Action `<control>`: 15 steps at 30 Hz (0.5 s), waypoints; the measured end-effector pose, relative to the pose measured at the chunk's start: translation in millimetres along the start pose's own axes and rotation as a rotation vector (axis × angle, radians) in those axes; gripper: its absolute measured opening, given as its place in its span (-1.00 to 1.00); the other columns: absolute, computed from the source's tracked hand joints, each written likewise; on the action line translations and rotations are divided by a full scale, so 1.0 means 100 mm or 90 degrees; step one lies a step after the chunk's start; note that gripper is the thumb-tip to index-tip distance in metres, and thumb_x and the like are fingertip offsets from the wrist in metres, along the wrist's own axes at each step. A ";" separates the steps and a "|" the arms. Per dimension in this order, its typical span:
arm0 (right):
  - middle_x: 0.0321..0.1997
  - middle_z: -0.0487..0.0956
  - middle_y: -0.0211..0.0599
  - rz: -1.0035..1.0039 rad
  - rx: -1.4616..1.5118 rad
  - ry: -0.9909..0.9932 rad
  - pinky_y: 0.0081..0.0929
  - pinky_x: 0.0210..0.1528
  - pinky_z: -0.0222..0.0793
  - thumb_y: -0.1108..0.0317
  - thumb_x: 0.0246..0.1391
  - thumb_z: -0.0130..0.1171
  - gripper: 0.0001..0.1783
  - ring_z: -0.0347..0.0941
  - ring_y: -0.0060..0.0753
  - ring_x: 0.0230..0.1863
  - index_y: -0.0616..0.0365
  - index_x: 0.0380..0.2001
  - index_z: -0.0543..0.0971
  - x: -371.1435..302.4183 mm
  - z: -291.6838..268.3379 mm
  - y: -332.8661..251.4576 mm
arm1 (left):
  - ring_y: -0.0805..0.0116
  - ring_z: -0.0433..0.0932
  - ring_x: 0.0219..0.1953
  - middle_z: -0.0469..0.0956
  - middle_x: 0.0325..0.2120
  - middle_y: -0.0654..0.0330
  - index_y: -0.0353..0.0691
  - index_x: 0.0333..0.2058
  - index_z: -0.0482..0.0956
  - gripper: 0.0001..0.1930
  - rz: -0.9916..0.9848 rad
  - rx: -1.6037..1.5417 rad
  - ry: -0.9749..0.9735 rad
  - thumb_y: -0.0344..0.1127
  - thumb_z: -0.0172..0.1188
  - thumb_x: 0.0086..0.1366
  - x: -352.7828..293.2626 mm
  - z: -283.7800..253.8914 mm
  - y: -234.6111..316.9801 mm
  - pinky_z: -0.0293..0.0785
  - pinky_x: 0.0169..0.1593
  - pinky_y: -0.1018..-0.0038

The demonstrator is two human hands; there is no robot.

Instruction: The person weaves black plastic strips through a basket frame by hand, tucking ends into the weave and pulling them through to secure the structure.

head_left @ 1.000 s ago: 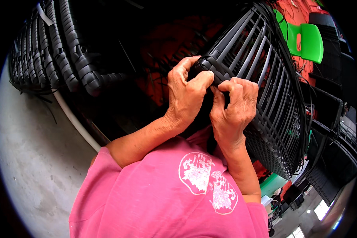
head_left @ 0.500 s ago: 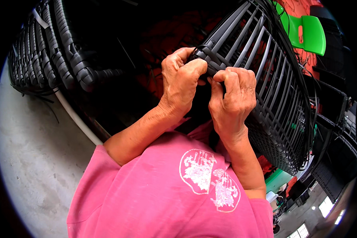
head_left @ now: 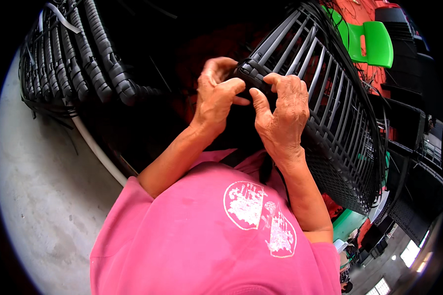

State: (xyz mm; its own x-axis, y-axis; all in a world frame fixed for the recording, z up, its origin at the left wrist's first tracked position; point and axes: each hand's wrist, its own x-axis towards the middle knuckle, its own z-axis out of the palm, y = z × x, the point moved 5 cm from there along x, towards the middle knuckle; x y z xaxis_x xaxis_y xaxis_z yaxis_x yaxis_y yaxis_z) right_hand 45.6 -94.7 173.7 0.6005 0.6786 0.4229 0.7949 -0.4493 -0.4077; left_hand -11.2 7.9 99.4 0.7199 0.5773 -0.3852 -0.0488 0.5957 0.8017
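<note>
A black woven-strip frame, with long slats and a tightly wrapped edge, stands before me on the right. My left hand is at its near corner, slightly blurred. Its fingers are bent and apart, the index finger reaching to the wrapped corner and the thumb lifted beside it. My right hand is open, thumb spread from the index finger, with curled fingertips against the wrapped edge just right of the corner. Dark shadow below the corner hides whether a loose strip passes between the hands.
Another black woven piece stands at the upper left, a pale strip on top. A pale pipe runs along the grey floor. A green chair and more dark woven furniture stand on the right.
Both hands have loosened from their pinch on the wrapped edge; the thumbs have come away from it. The left hand has shifted slightly left. The view has turned a little.
</note>
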 end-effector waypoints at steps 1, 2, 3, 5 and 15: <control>-0.39 0.38 -0.22 0.010 0.015 -0.002 -0.25 -0.22 0.22 0.46 -0.19 0.26 -0.74 0.31 -0.12 -0.29 0.16 -0.35 0.47 0.00 -0.02 0.01 | 0.30 0.49 -0.21 0.29 -0.02 0.01 -0.38 0.03 0.22 -0.42 0.042 0.009 -0.007 -0.56 0.07 -0.07 0.03 -0.07 0.01 0.64 -0.38 0.51; -0.38 0.39 -0.22 0.019 0.031 -0.004 -0.25 -0.22 0.22 0.47 -0.19 0.26 -0.74 0.32 -0.12 -0.28 0.16 -0.35 0.47 0.00 -0.03 0.01 | 0.40 0.47 -0.23 0.28 -0.02 0.08 -0.31 -0.04 0.34 -0.51 0.138 0.050 0.006 -0.57 0.06 -0.05 0.01 -0.10 0.10 0.57 -0.42 0.60; -0.35 0.41 -0.24 0.020 0.047 0.008 -0.26 -0.20 0.23 0.51 -0.20 0.26 -0.73 0.34 -0.13 -0.26 0.14 -0.34 0.48 0.00 -0.05 0.02 | 0.47 0.47 -0.31 0.31 -0.03 0.11 -0.33 -0.08 0.39 -0.59 0.228 0.176 -0.016 -0.57 0.06 0.01 -0.03 -0.10 0.21 0.52 -0.39 0.64; -0.35 0.41 -0.24 0.020 0.050 0.011 -0.26 -0.21 0.23 0.52 -0.20 0.25 -0.73 0.35 -0.14 -0.26 0.15 -0.34 0.48 0.02 -0.04 0.04 | 0.57 0.45 -0.41 0.36 -0.12 0.19 -0.32 -0.18 0.47 -0.72 0.333 0.284 -0.083 -0.60 0.07 0.08 -0.04 -0.06 0.32 0.44 -0.40 0.70; -0.37 0.46 -0.15 0.095 0.079 -0.059 -0.23 -0.16 0.30 0.52 -0.25 0.23 -0.74 0.42 -0.07 -0.27 0.20 -0.38 0.47 0.15 -0.02 -0.02 | 0.72 0.26 -0.53 0.24 -0.52 0.42 -0.23 -0.31 0.50 -0.82 0.220 0.299 -0.281 -0.59 0.21 0.10 0.17 0.02 0.39 0.22 -0.50 0.76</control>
State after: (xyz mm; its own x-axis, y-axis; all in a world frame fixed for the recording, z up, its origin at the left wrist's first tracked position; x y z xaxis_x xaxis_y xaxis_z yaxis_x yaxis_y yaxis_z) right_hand 53.4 -85.0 181.9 0.6951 0.6636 0.2764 0.6779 -0.4772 -0.5592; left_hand 0.5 39.9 124.6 0.9338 0.3517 0.0662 -0.0933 0.0607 0.9938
